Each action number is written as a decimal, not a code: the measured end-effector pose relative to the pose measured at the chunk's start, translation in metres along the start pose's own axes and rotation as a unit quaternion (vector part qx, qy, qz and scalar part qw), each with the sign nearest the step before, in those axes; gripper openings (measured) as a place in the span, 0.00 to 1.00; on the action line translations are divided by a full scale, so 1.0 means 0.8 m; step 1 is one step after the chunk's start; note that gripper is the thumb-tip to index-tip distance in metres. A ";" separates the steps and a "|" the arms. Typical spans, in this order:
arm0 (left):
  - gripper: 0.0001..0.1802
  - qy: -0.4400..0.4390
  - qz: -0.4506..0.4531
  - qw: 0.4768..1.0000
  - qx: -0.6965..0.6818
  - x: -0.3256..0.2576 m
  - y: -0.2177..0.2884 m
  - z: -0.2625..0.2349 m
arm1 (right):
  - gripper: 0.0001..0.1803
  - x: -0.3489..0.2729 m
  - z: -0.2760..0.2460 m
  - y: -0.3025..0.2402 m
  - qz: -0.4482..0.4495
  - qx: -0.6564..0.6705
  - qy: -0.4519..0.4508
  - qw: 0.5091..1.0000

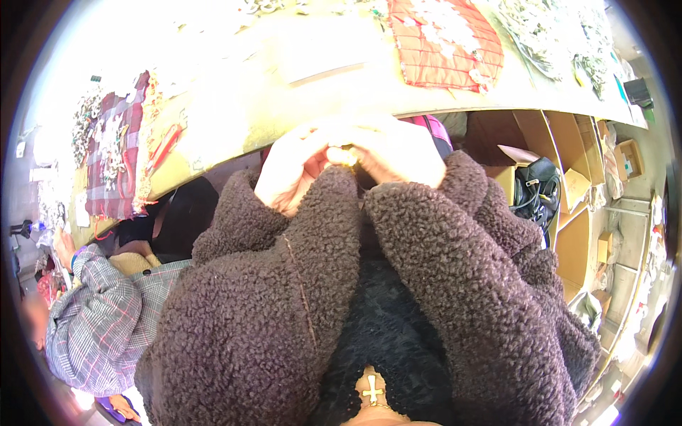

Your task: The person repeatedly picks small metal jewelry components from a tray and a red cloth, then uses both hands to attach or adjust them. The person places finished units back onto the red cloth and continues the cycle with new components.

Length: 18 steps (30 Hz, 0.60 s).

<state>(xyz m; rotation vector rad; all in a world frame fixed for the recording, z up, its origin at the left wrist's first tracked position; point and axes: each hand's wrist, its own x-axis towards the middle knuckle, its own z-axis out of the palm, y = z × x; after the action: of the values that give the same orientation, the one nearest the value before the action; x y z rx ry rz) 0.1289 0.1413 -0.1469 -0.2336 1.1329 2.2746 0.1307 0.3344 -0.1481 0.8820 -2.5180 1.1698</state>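
Note:
My left hand (293, 170) and my right hand (403, 153) meet in front of me at the near edge of the table (234, 131). Their fingers curl toward each other, and strong glare washes out the fingertips. Between them shows a small gold-yellow bit (344, 155); I cannot tell whether it is a ring or a piece being held. Both hands look closed, with whatever they pinch mostly hidden. Brown fleecy sleeves cover both forearms.
On the table lie a red quilted cloth (444, 53) with white pieces, a checked cloth (117, 145) with small parts, and pale green bundles (543, 32). Cardboard boxes (575, 241) and a black bag (536, 188) stand at right. A person in a grey checked coat (106, 319) sits close at left.

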 end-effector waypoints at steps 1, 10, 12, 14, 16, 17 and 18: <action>0.16 -0.023 0.008 0.999 -0.029 -0.002 -0.002 0.001 | 0.15 -0.002 -0.011 0.010 -0.032 -0.024 0.034 0.999; 0.13 -0.020 -0.007 1.000 -0.002 0.018 -0.007 -0.002 | 0.22 -0.022 -0.080 0.085 -0.054 -0.232 -0.017 0.971; 0.13 -0.014 -0.005 1.000 0.004 0.018 -0.007 0.002 | 0.22 -0.022 -0.083 0.091 -0.060 -0.229 -0.028 0.971; 0.14 -0.020 -0.020 1.000 0.011 0.018 -0.005 0.004 | 0.21 -0.023 -0.085 0.095 -0.066 -0.208 -0.031 0.975; 0.15 -0.056 -0.040 0.997 -0.033 0.021 -0.005 0.007 | 0.19 -0.027 -0.086 0.099 -0.074 -0.192 -0.026 0.978; 0.15 -0.062 -0.057 0.995 -0.046 0.021 -0.006 0.008 | 0.18 -0.029 -0.085 0.100 -0.081 -0.188 -0.018 0.979; 0.15 -0.059 -0.048 0.996 -0.037 0.022 -0.007 0.009 | 0.17 -0.032 -0.085 0.102 -0.083 -0.180 -0.014 0.980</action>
<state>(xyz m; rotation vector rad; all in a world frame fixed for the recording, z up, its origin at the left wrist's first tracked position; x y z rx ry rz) 0.1186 0.1564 -0.1531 -0.1762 0.9575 2.2171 0.0981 0.4375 -0.1647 0.9892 -2.5046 0.6272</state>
